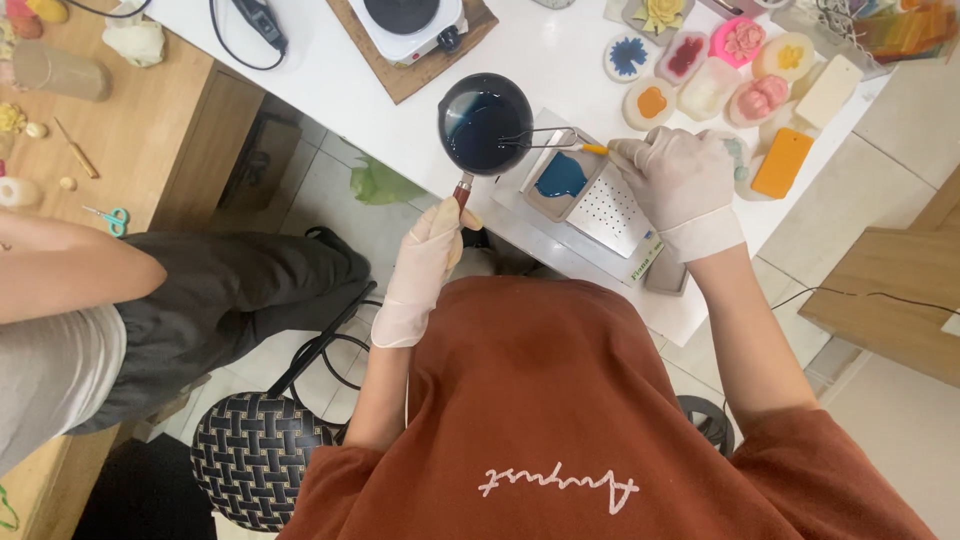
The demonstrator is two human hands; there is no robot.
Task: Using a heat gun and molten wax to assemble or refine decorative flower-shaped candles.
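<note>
The left hand (432, 250), in a pale glove, reached forward from the person's body with its fingers wrapped around the reddish handle of a small dark pot (485, 123), which was held over the white table (330, 70) near its front edge. The pot held dark blue liquid. The right hand (680, 180), also gloved, was curled with its knuckles up and pinched the orange handle of a thin wire tool (545, 138), whose metal loops reached into the pot's mouth. Just beside the pot, below the wire tool, lay a small rectangular mould (560, 177) with blue filling, set on a grey slab next to a perforated white panel (610, 210).

Further back on the table stood a white hotplate (405, 20) on a wooden board, a black cable, and a cluster of flower-shaped and plain coloured blocks (730, 70) in pink, yellow, blue and orange. The floor was pale tile. To the left, another person's arm and dark-trousered leg (240, 290) showed beside a wooden worktop with scissors (112, 218) on it, and a woven black stool (255, 455) stood below.

The hotplate was cut off by the top edge, the right fingertips were hidden under the hand, and the slab's far edge was covered by the wrist
</note>
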